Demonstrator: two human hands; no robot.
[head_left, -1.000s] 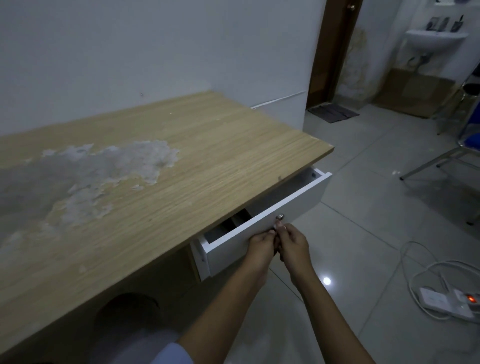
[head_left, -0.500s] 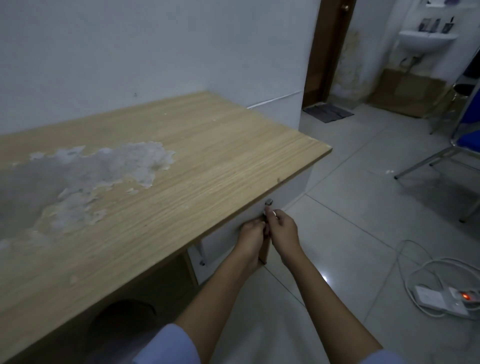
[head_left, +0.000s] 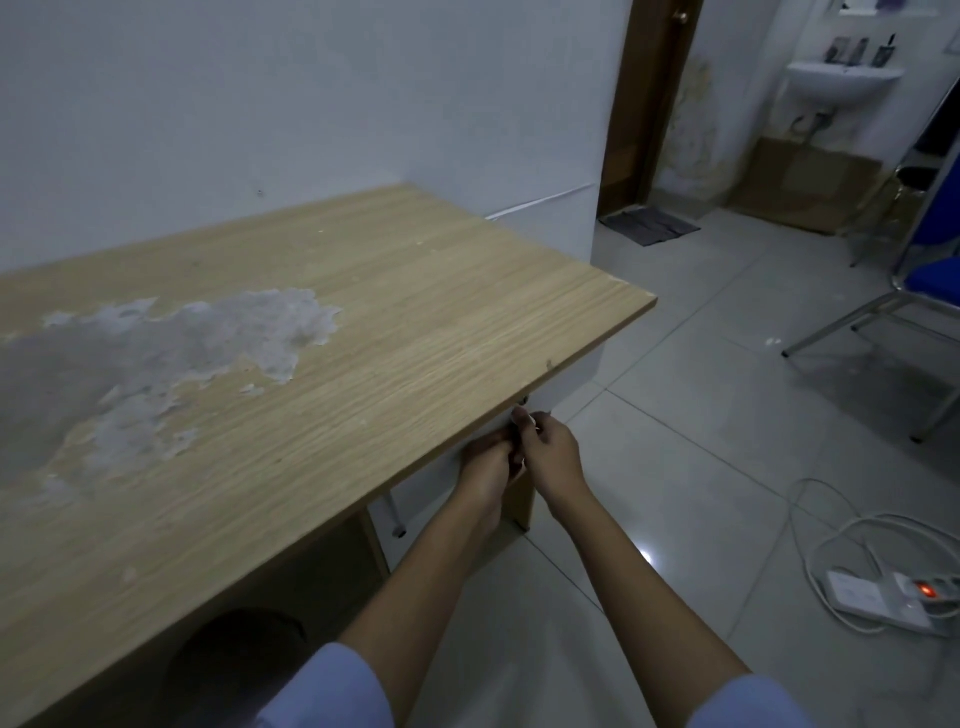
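A white drawer sits pushed in under the right end of a wooden desk, only its front face showing. A small metal lock sticks out of that face just below the desk edge. My right hand has its fingers curled at the drawer front right under the lock, pinching something small that I cannot make out. My left hand is pressed against the right one, fingers curled toward the same spot. Most of the fingertips are hidden by the hands themselves.
The desk top has a large peeled grey patch on its left. A white power strip with a lit red switch and looped cable lies on the tiled floor at right. A blue chair stands farther right. A wall sink hangs beyond.
The drawer, open a second ago, has slid fully in under the desk. Both hands moved forward with its front and stay together at the lock.
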